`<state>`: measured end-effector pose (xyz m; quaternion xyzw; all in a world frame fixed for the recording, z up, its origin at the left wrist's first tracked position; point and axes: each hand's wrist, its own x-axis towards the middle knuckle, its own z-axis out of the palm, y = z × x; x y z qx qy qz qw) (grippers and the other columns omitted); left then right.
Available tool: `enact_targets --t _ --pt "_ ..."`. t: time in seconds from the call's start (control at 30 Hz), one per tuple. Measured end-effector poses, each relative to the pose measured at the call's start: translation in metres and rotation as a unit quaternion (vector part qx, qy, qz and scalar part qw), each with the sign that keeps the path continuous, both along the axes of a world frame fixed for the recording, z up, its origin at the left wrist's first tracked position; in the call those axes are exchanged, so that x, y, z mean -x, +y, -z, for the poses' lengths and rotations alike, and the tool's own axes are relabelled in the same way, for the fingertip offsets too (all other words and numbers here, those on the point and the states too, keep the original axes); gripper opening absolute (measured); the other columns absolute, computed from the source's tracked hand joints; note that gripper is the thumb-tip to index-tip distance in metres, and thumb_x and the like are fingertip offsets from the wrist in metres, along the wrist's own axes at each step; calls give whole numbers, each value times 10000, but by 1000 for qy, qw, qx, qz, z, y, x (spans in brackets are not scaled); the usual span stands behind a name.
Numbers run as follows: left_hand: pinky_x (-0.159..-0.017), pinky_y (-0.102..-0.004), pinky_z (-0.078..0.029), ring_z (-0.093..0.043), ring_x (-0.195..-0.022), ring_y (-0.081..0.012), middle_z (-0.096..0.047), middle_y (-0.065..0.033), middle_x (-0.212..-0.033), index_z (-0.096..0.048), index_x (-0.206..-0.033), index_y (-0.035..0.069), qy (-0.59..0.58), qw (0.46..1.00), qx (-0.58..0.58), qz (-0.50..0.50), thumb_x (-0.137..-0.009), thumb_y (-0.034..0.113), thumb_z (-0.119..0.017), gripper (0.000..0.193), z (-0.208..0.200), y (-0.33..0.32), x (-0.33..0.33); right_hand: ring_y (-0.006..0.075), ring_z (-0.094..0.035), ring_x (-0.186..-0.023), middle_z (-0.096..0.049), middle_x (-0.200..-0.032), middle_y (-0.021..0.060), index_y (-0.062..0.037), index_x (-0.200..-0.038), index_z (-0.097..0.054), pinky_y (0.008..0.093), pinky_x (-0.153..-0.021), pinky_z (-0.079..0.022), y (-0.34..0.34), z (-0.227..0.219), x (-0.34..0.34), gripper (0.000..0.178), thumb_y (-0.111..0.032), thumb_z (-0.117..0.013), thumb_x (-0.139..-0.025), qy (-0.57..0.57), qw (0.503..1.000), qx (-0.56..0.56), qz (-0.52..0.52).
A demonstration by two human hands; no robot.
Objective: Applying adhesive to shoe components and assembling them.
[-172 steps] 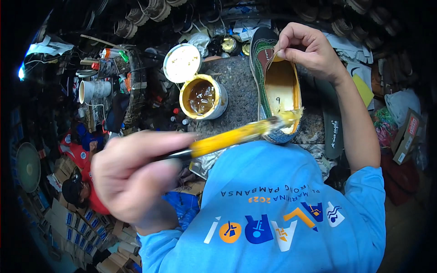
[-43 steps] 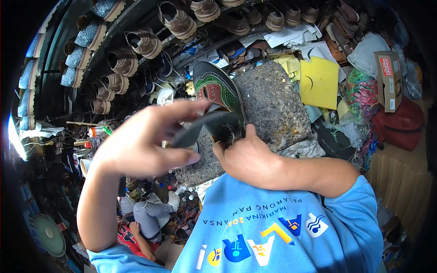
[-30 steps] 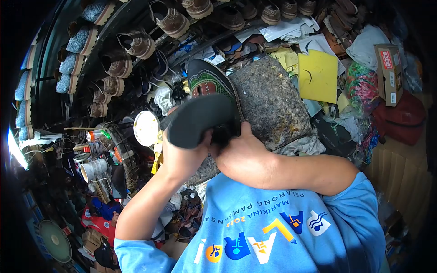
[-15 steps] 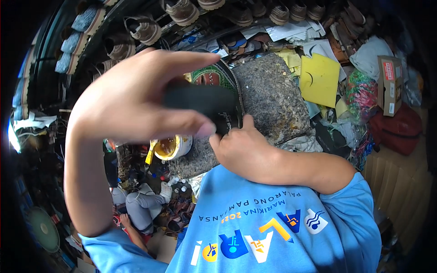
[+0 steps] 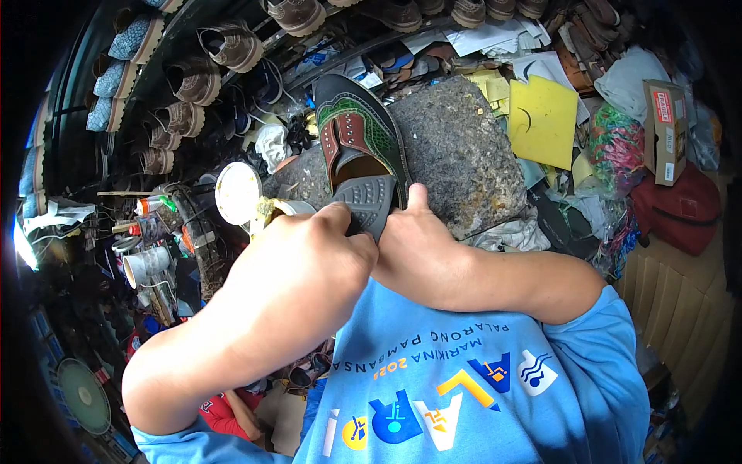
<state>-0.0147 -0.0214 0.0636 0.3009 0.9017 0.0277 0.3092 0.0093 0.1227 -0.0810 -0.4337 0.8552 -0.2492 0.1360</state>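
Observation:
A two-tone shoe (image 5: 372,134), black, green and reddish-brown, lies with its toe pointing away from me on a rough stone slab (image 5: 456,155). My left hand (image 5: 309,251) is closed on a dark grey piece with moulded grooves (image 5: 366,198), perhaps rubber, which sits at the heel side of the shoe's opening. My right hand (image 5: 417,240) is closed round the heel end of the shoe, thumb up along its side. Both hands hide the heel and the lower part of the grooved piece.
A glue tub (image 5: 294,207) stands left of the shoe, partly behind my left hand, beside a round white lid (image 5: 239,192). Yellow foam sheet (image 5: 543,122) and a cardboard box (image 5: 665,133) lie at right. Brown shoes (image 5: 232,46) line the racks beyond.
My left hand has come down and nearer, bringing the dark grooved piece from above the shoe to its opening. The shoe's upper now shows. My right hand stays at the heel.

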Motion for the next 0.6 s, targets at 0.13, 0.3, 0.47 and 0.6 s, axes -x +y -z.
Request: enact_targets --t 0.13,0.3,0.47,0.6 --pt "-698 -453 -578 -684 -796 -355 -634 -175 -958 -692 -915 -24 70 997 15 -5 -663 -75 -623 266 -1 -6 4 245 -676 -635 -679 -702 56 -84 -936 -674 504 -719 -379 -3 -20 5 107 -120 -615 -854 15 993 -117 -29" --pt "-680 -408 -603 -708 -890 -318 -654 -172 -976 -671 -809 -25 93 986 62 121 -723 51 -672 114 -4 -12 12 231 -672 -627 -665 -654 31 -82 -972 -643 496 -712 -380 -5 -9 -2 130 -126 -619 -852 71 994 -78 20" --pt "-894 -435 -593 -644 -1220 -389 -651 -262 -1301 -747 -979 -33 96 984 -38 142 -690 -26 -667 301 5 -22 27 227 -659 -602 -667 -659 18 -38 -1038 -621 497 -704 -385 -5 -11 -2 209 -134 -619 -852 65 993 -97 12" --pt "-959 -467 -558 -618 -1209 -429 -644 -245 -1329 -704 -1180 -7 -104 988 -111 20 -617 -56 -641 568 7 -28 54 232 -660 -619 -668 -684 20 -11 -1075 -644 523 -713 -402 -5 -9 -4 263 -143 -620 -849 78 992 -97 3"
